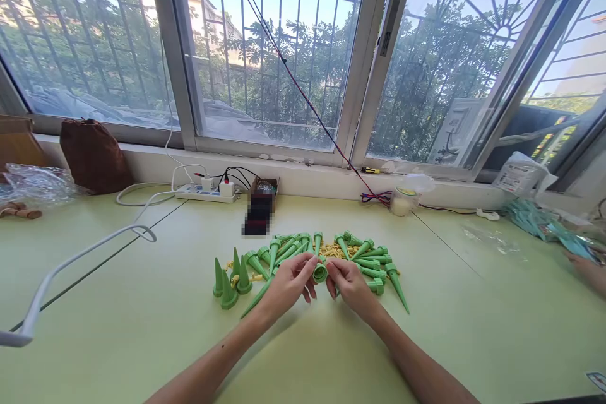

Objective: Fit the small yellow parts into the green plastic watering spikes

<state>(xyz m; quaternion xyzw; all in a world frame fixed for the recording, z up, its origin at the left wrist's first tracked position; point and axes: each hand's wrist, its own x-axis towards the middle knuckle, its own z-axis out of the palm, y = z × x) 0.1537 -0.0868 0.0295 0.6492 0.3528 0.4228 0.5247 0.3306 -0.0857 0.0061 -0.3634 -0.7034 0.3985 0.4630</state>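
Between my two hands is a green cone piece [320, 273], its round open end facing me. My left hand [297, 278] pinches it from the left side. The fingers of my right hand [344, 281] are pressed together close at its right; what they hold, if anything, is too small to name. Green cones [374, 262] lie in a loose arc around a pile of small yellow pieces [334, 250] just beyond my hands. Several green cones [229, 293] stand upright on their wide ends left of my left hand.
A white lamp arm or stand [85, 252] crosses the table's left side. Behind are a power strip [206, 192], a small box [265, 192], a brown bag [95, 154] and a jar [402, 201]. Another person's hand [586, 268] is at the far right beside bluish plastic bags [534, 221].
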